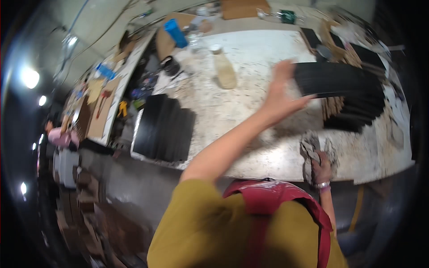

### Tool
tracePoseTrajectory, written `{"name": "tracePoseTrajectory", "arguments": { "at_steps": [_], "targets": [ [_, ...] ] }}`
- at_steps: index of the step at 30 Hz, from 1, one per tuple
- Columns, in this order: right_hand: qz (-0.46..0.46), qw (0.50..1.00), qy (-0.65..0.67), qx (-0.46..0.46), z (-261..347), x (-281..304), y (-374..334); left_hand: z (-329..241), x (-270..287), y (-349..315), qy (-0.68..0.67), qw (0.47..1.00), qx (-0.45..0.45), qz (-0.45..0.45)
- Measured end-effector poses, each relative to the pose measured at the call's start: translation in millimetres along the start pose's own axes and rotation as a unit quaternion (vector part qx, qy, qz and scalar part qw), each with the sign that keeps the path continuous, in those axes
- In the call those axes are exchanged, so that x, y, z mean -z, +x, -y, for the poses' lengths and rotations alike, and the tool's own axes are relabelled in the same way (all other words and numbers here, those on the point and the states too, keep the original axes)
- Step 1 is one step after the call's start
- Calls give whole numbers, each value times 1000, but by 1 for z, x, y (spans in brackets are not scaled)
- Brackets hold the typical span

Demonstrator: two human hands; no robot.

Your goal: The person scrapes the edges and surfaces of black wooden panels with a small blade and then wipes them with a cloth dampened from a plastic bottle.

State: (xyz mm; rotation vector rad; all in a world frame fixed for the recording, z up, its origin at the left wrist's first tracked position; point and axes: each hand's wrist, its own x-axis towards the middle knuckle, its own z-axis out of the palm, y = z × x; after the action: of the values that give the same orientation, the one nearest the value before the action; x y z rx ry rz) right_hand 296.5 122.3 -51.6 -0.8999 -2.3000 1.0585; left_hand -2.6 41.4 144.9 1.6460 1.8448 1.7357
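My left hand [282, 91] reaches across the table, its thumb and fingers around the left end of a flat black panel [337, 79]. Motion blurs the panel a little; it lies over or just above a stack of similar black panels [357, 117] on the right. Whether it touches the stack I cannot tell. By the near edge of the table, my right hand [321, 169] is closed on a crumpled grey cloth [308, 154] that rests against the tabletop. On the left side stands another group of black panels [163, 129], stepped along its top edge.
A bottle of pale yellowish contents [225, 69] stands on the worn white table [259, 49]. Behind it lie a blue roll [175, 32], a green-labelled bottle [287, 17] and cardboard [245, 8]. At the far left, another person [62, 136] is near a second table.
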Motion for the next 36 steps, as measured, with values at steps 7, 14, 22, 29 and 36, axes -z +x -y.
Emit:
{"name": "tracePoseTrajectory", "arguments": {
  "at_steps": [7, 14, 22, 29, 36],
  "targets": [
    [-147, 955, 191, -173, 39, 32, 31, 40, 72, -197, 97, 971, 216, 33],
    [38, 971, -67, 225, 213, -61, 49, 75, 65, -252, 234, 949, 186, 101],
    [0, 970, -243, -24, 79, -63, 134, 80, 62, -251, 225, 963, 114, 92],
    [180, 946, -112, 245, 174, -171, 42, 94, 56, -262, 237, 951, 159, 122],
    [5, 976, -214, 26, 111, -76, 133, 92, 60, -248, 268, 955, 90, 86]
  ]
}}
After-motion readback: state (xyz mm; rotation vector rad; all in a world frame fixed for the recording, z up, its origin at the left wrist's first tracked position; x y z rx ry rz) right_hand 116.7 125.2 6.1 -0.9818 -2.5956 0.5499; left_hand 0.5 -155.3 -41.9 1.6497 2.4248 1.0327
